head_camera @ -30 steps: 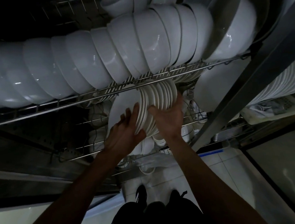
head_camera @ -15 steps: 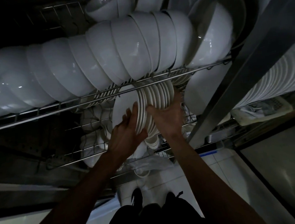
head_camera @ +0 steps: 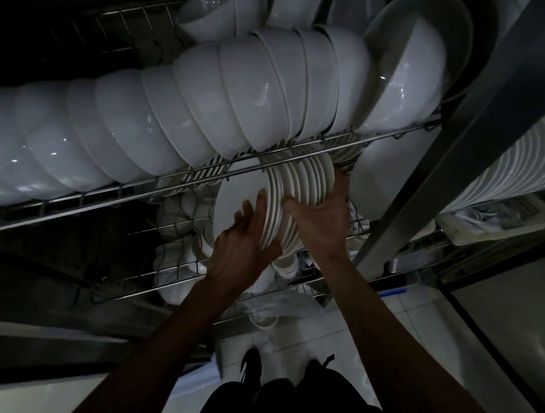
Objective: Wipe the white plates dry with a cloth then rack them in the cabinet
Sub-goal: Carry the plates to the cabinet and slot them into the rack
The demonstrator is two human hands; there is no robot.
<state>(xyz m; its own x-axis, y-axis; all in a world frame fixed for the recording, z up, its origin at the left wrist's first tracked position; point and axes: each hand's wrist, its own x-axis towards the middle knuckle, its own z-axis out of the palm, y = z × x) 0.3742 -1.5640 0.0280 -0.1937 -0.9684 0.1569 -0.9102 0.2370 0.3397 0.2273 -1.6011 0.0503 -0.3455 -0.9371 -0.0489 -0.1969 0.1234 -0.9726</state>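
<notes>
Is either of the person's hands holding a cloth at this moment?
No: the left hand and right hand both press bare on the stack of white plates; no cloth shows.

Left hand [head_camera: 241,245] and right hand [head_camera: 323,221] clasp an upright stack of round white ceramic plates [head_camera: 296,197] beneath a steel wire shelf [head_camera: 131,192] of white bowls [head_camera: 222,102].

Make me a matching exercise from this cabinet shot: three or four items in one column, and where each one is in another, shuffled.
1. row of white ceramic bowls
2. stack of white round plates
3. pale perforated plastic basket
4. black shoes

A. on the tiled floor
B. between both hands
C. on the upper wire shelf
D. right of the grey metal post

Pairs: 1-C, 2-B, 3-D, 4-A
</notes>
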